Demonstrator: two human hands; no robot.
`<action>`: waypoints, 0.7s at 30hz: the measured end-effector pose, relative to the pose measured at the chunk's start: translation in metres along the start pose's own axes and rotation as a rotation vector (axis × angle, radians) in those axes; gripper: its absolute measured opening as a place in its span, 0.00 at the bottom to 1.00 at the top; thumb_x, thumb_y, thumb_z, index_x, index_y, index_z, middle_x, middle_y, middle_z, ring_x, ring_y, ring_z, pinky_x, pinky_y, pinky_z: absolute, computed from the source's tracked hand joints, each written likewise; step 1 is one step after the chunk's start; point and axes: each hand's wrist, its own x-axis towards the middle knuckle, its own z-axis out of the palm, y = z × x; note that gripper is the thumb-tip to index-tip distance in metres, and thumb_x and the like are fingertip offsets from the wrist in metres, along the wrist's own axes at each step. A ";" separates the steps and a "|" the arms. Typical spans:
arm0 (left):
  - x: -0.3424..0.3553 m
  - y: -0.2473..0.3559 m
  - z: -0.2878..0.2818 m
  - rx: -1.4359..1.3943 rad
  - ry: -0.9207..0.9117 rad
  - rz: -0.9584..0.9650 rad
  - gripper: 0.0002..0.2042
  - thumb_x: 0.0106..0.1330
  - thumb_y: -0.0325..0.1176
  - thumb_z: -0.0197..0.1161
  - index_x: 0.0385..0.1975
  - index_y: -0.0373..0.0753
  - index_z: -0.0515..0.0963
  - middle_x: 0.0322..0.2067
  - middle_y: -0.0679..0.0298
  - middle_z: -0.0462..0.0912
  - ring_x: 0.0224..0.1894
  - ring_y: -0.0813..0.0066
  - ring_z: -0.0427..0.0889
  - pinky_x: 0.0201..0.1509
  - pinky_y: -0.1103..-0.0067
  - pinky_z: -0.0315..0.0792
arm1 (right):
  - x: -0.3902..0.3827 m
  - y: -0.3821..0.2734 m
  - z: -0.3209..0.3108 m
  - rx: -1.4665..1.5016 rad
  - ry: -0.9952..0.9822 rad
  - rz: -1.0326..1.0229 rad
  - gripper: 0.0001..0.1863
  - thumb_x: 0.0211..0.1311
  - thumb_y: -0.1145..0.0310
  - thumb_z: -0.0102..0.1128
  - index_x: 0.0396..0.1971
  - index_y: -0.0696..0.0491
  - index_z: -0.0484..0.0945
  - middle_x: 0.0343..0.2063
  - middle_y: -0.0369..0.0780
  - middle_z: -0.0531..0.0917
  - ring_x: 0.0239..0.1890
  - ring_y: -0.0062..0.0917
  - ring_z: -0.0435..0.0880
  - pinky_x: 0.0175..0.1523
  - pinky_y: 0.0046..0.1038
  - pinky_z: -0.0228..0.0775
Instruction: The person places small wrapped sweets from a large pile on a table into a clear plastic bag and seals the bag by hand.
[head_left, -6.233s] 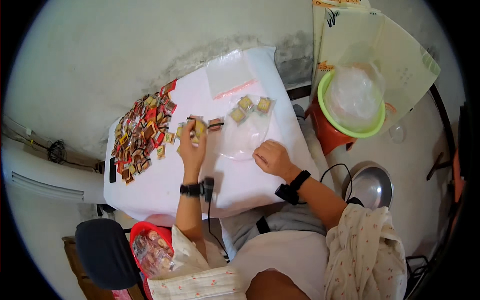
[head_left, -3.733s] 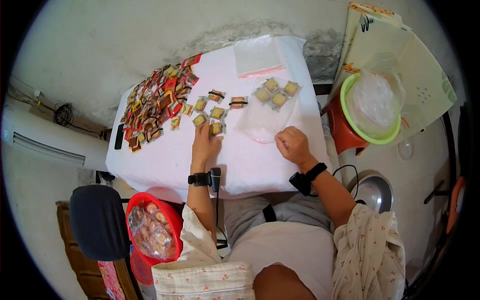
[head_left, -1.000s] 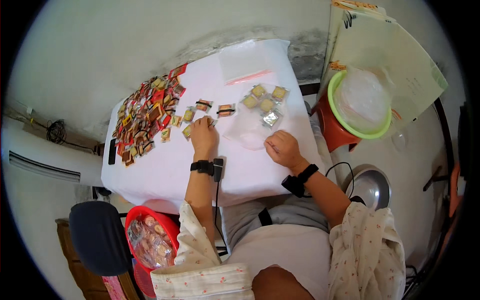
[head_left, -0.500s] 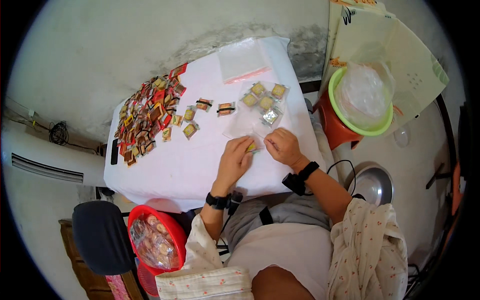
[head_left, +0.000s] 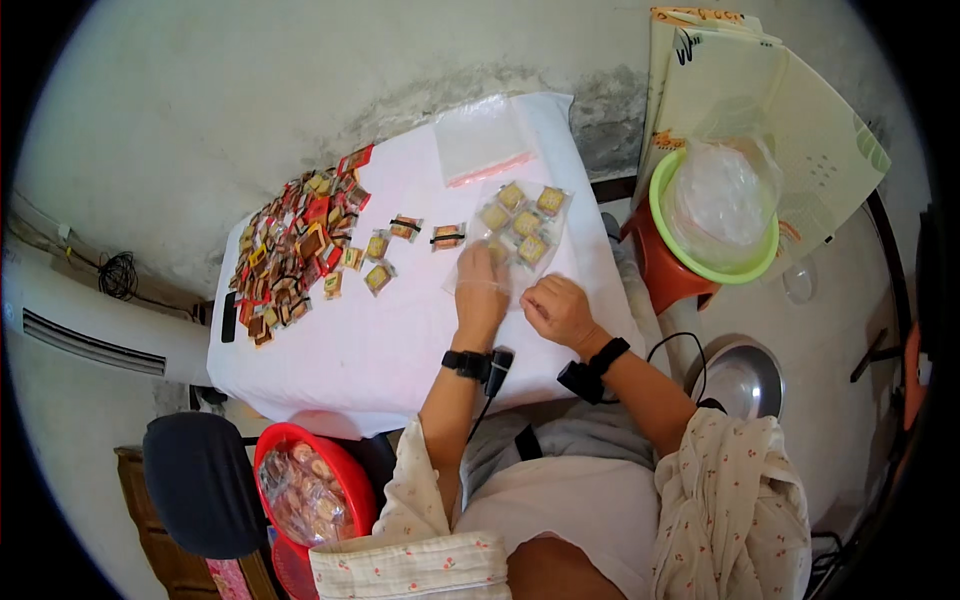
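We see a clear bag [head_left: 515, 232] lying on the white table [head_left: 400, 340], just past both hands, with about five small wrapped squares inside it. Our left hand [head_left: 481, 298] lies flat, fingers stretched forward onto the bag's near edge; whether it pinches the plastic we cannot tell. Our right hand [head_left: 556, 310] is curled loosely at the bag's near right corner, fingertips bent in, and whatever it may hold is hidden under the fingers.

Just left of the bag lie two wrapped pieces with dark bands [head_left: 427, 232], and beside them a few loose yellow squares [head_left: 365, 265]. Farther left, a heap of red and yellow wrapped sweets [head_left: 290, 250] spreads toward the table's edge. At the table's far edge lies a flat empty clear bag with a pink strip [head_left: 482, 142].

To the right, off the table, a green bowl [head_left: 700, 262] on a red stool holds crumpled clear plastic. Below it stands a metal bowl [head_left: 745, 378], partly cut off by our sleeve. Lower left, a red basket [head_left: 310, 490] holds a bag of more sweets, too blurred to tell apart.
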 end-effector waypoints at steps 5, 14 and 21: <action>-0.009 -0.010 -0.007 0.129 -0.097 0.239 0.15 0.53 0.23 0.58 0.43 0.32 0.74 0.42 0.46 0.74 0.46 0.45 0.73 0.49 0.61 0.70 | 0.000 0.001 0.002 0.011 -0.013 -0.018 0.06 0.46 0.74 0.64 0.20 0.53 0.74 0.19 0.40 0.73 0.24 0.35 0.74 0.32 0.33 0.67; -0.009 -0.007 -0.015 0.077 -0.073 0.201 0.15 0.55 0.24 0.57 0.44 0.30 0.75 0.47 0.46 0.75 0.48 0.46 0.74 0.52 0.63 0.70 | 0.001 -0.001 0.006 0.024 -0.008 -0.007 0.06 0.46 0.75 0.64 0.20 0.53 0.74 0.19 0.40 0.73 0.24 0.35 0.74 0.31 0.34 0.66; -0.050 -0.033 -0.065 -0.095 -0.002 0.024 0.06 0.61 0.26 0.57 0.36 0.35 0.78 0.38 0.56 0.80 0.41 0.55 0.78 0.45 0.70 0.73 | 0.002 -0.002 0.000 0.009 -0.002 0.009 0.06 0.46 0.76 0.64 0.21 0.53 0.74 0.19 0.39 0.73 0.23 0.35 0.74 0.30 0.33 0.66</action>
